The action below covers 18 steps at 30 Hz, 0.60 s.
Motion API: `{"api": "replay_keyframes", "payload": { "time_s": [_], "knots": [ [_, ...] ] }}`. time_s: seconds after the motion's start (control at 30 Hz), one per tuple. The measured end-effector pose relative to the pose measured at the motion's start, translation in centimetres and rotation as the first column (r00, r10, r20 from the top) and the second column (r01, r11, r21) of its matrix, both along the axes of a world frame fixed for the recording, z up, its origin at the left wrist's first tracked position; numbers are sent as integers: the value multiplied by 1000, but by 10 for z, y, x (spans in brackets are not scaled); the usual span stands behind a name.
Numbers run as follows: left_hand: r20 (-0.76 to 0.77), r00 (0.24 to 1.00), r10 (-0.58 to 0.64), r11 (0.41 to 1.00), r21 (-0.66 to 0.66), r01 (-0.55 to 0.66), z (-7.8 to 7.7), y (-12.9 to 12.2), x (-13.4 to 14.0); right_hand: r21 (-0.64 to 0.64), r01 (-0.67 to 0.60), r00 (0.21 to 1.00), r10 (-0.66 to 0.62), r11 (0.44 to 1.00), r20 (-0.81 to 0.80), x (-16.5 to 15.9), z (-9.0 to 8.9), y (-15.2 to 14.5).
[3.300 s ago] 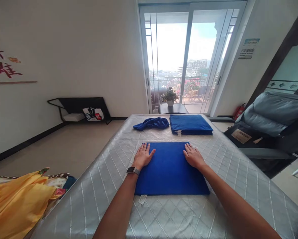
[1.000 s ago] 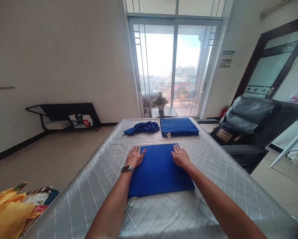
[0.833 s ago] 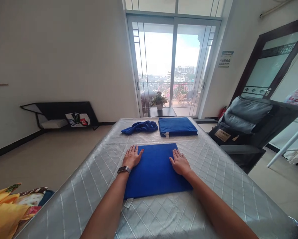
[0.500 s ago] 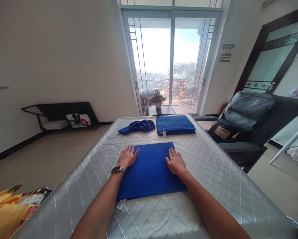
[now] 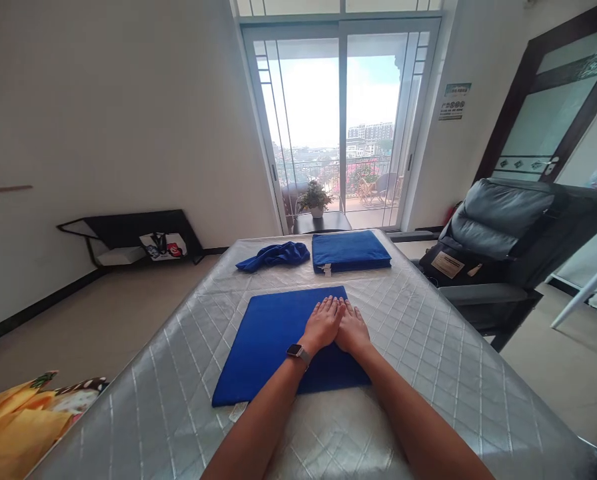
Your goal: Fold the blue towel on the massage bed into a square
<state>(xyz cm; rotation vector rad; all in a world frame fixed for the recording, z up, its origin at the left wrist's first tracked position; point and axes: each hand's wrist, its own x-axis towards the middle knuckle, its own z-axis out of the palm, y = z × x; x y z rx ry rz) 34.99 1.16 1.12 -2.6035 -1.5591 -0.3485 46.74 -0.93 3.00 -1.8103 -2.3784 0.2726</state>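
Note:
A blue cloth [image 5: 263,343], folded into a flat rectangle like a towel, lies on the silver quilted surface [image 5: 178,373]. My left hand [image 5: 323,325], with a watch on its wrist, rests flat on the cloth right of its middle. Beside it, touching it, my right hand [image 5: 352,328] lies flat along the cloth's right edge. Both hands have their fingers stretched out and hold nothing. A white label [image 5: 238,411] sticks out at the near left corner, partly covered by my left forearm.
Beyond the cloth sit a neat stack of folded blue cloths [image 5: 351,251] and a crumpled blue cloth [image 5: 274,256]. A grey reclining chair [image 5: 503,227] stands at the right with a black bag [image 5: 451,265] on it. Yellow patterned fabric [image 5: 23,420] lies at the lower left.
My left hand has moved right across the cloth, from its left edge to beside my right hand. The right hand has barely moved. The cloth's left side now shows uncovered.

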Motion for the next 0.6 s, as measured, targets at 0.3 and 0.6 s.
{"api": "replay_keyframes", "payload": {
  "time_s": [0.3, 0.6],
  "knots": [
    [-51, 942, 333, 934, -118, -336, 0, -14, -126, -5, 79, 995, -79, 997, -52, -4, 0, 3],
    [-54, 876, 479, 867, -127, -482, -7, -35, -192, -17, 87, 996, -87, 996, -8, -4, -2, 5]
  ]
}}
